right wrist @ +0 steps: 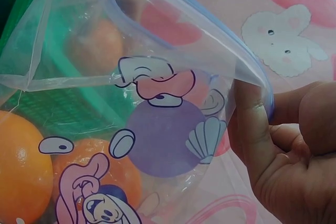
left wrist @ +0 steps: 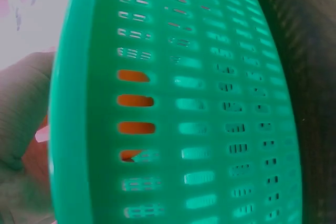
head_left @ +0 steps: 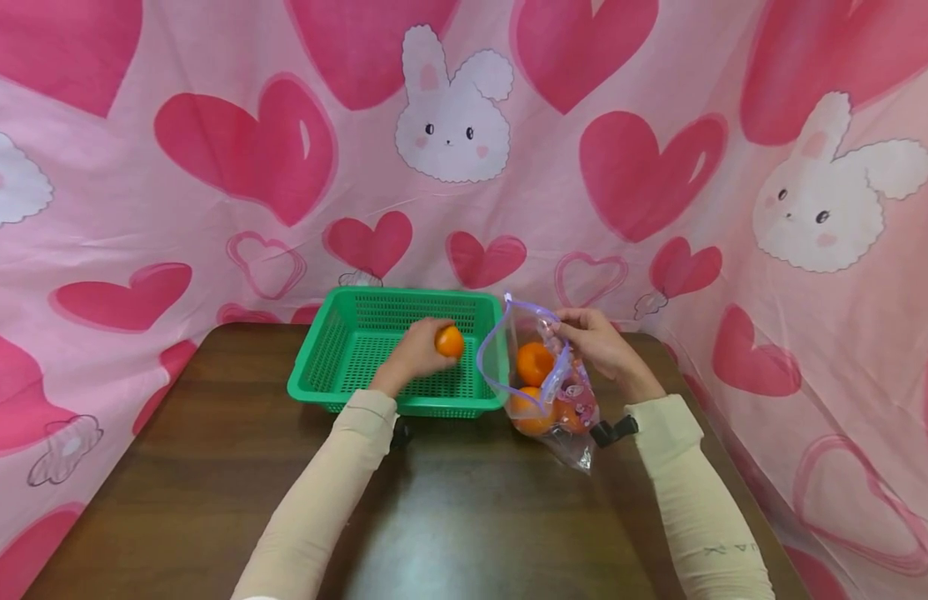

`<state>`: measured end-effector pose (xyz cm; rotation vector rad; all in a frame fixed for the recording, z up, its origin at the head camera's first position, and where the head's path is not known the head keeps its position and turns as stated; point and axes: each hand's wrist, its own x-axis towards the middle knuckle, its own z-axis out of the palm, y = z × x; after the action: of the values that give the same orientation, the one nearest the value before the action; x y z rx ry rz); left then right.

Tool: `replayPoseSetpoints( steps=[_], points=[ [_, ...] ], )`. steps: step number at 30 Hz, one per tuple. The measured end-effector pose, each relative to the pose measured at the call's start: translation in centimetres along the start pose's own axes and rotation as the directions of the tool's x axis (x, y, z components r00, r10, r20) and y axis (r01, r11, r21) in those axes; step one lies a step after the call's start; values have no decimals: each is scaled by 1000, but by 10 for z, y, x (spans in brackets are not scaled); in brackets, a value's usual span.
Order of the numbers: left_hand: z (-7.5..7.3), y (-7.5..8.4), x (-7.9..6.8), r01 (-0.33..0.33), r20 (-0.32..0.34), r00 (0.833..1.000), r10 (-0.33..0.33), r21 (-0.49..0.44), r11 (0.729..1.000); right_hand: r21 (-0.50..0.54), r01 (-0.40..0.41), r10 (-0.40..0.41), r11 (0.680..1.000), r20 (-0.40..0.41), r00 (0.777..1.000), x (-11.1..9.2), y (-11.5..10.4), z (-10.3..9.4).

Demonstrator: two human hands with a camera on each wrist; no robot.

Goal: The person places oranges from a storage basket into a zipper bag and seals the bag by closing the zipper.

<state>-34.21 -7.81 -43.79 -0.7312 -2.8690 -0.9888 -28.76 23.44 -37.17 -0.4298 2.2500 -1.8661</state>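
Note:
My left hand (head_left: 419,353) grips an orange (head_left: 450,341) over the right half of the green basket (head_left: 306,367). In the left wrist view the basket's slotted wall (left wrist: 205,129) covers most of that orange, and part of the hand (left wrist: 23,108) shows beyond the rim. My right hand (head_left: 601,343) pinches the purple-edged rim of a clear zip bag (head_left: 503,350), its mouth spread toward the basket. Several oranges (head_left: 535,364) lie inside the bag. Seen from the right wrist, the thumb and fingers (right wrist: 252,135) hold the printed plastic at its edge.
The basket and bag stand side by side on a dark wooden table (head_left: 464,517). A pink cloth with hearts and rabbits (head_left: 456,125) hangs behind the table and along its right side. Black wrist mounts (head_left: 614,430) sit at the sleeves.

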Motion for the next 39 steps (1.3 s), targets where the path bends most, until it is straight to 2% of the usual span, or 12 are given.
replayPoseSetpoints(
  steps=[15, 22, 39],
  points=[
    [-14, 8, -5, -40, -46, 998, 39, -27, 999, -1, -8, 8, 1000, -2, 1000, 2, 0, 0],
    [-22, 17, -9, -46, -65, 997, 44, -25, 999, 9, -9, 9, 1000, -17, 1000, 3, 1, 0],
    [-25, 31, -23, -134, -133, 985, 113, -154, 979, 34, 16, -16, 999, -17, 1000, 0, 2, -1]
  ],
)
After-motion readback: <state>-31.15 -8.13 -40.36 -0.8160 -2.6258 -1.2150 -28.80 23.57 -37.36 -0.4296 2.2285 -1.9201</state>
